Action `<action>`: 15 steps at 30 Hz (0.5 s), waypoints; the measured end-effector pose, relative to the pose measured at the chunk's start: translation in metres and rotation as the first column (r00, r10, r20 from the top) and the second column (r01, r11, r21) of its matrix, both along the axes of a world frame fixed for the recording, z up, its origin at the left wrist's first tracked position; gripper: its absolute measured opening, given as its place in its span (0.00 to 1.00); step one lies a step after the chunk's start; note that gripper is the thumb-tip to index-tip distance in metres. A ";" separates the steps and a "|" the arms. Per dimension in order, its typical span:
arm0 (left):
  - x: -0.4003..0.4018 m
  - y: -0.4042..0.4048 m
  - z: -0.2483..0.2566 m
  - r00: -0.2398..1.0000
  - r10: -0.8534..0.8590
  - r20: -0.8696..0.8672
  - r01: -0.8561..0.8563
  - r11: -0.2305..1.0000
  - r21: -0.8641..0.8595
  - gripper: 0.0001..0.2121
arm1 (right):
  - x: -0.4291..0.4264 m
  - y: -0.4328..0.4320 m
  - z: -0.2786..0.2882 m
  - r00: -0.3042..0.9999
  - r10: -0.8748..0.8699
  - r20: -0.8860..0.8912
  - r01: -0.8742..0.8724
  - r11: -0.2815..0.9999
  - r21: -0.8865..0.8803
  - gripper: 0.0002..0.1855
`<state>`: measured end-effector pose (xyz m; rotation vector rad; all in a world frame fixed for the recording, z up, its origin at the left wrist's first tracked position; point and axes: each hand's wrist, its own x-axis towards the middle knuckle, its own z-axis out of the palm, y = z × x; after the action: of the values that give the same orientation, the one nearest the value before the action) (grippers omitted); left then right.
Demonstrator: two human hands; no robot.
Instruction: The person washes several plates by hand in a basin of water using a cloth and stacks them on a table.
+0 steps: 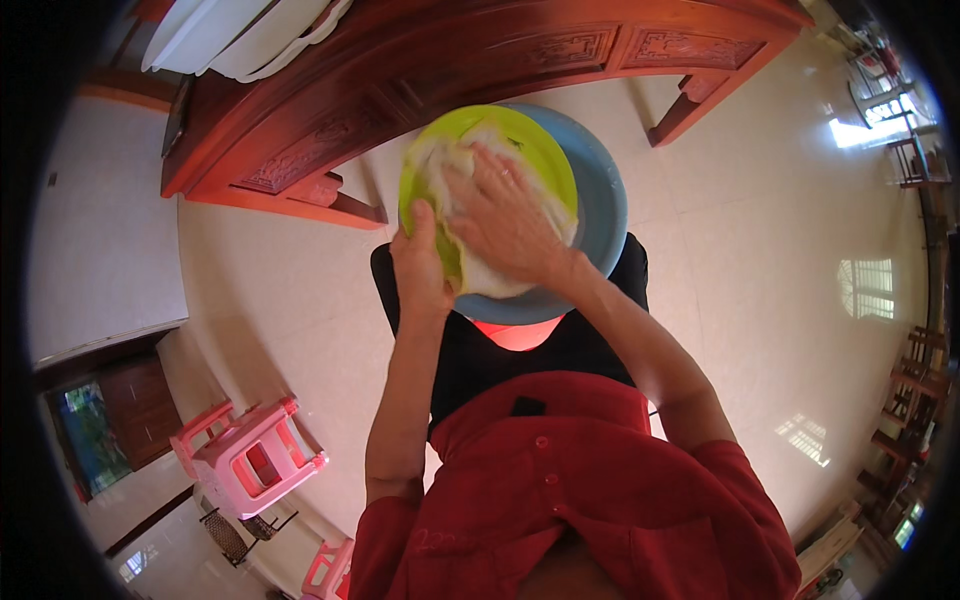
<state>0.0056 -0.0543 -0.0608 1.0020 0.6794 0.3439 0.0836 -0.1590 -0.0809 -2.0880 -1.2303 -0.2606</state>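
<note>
A round yellow-green plastic plate or shallow basin [551, 154] is held over a blue plastic basin [600, 187] in front of my knees. My left hand [421, 262] grips its near left edge, thumb on top. Spread over the plate is a pale, wet-looking cloth [499, 277]. My right hand [502, 206] presses flat on this cloth, fingers pointing away from me and slightly blurred. Under the basin, part of a red surface [521, 334] shows between my legs; what it belongs to is hidden.
A carved reddish wooden table [420, 82] stands just beyond the basin, with white dishes or trays [240, 37] on its left end. Pink plastic stools [255, 457] are at lower left. Wooden chairs [907, 390] line the far right of the tiled floor [757, 247].
</note>
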 end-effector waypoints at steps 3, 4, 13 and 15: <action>-0.006 -0.013 -0.007 0.995 -0.011 0.100 0.013 1.000 -0.018 0.17 | 0.023 0.000 -0.002 0.985 -0.173 -0.001 0.173 0.984 0.041 0.29; -0.007 -0.016 -0.004 0.992 -0.004 0.123 0.008 1.000 -0.026 0.17 | 0.028 -0.002 -0.003 0.977 -0.204 -0.058 0.206 0.978 0.019 0.29; -0.001 -0.007 0.026 0.979 0.093 0.182 -0.111 0.990 0.090 0.17 | 0.051 -0.023 -0.010 0.646 -0.327 -0.690 0.522 0.849 0.086 0.19; 0.005 -0.008 0.031 0.969 0.129 0.212 -0.148 0.986 0.076 0.18 | 0.042 -0.028 -0.017 0.508 -0.145 -0.849 0.552 0.811 0.191 0.18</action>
<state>0.0105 -0.0624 -0.0299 0.9916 0.5499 0.5983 0.1257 -0.1871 -0.0979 -1.6724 -0.1176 0.2243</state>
